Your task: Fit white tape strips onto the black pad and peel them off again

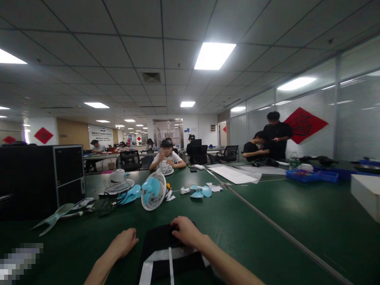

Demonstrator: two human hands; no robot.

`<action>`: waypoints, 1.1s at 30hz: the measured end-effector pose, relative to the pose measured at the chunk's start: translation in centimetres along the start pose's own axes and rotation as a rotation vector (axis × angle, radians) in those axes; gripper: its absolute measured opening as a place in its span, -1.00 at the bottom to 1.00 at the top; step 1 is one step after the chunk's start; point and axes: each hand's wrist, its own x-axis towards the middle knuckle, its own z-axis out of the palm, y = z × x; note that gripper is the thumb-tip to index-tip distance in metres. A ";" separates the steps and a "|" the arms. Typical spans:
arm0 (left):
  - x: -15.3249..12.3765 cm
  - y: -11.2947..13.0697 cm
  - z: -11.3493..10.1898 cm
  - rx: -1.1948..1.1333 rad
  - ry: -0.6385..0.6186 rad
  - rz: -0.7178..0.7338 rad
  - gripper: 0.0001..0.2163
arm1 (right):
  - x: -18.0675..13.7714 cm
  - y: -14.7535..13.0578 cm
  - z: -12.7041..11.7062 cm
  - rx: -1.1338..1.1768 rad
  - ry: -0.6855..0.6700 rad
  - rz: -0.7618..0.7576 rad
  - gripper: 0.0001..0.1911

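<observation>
Head view: black piece with white bands [158,239] lies flat on the green counter [237,229], between the hands! Left hand [126,242], curled, sits just beside its left edge; right hand [185,230] bends over its far edge, grip on either impossible to tell. Green surface stretches rightward to a metal strip [276,232]; fan [153,191] stands beyond the far edge.

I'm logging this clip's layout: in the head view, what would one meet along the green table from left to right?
Black computer tower, left hand, round white fan grille, right hand, white sheet, blue tray, white box.
</observation>
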 end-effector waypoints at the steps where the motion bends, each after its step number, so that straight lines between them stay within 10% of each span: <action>1: -0.1 0.1 0.0 0.003 0.002 0.005 -0.87 | 0.1 0.0 0.0 -0.006 -0.002 0.002 -0.66; 19: -0.3 0.4 0.2 0.039 0.038 0.007 -0.83 | 1.2 1.0 -0.5 -0.021 0.037 -0.025 -0.72; 33: 0.6 -1.4 0.8 -0.044 -0.021 0.039 -0.75 | -6.0 14.0 -11.1 -0.082 0.327 0.291 -0.72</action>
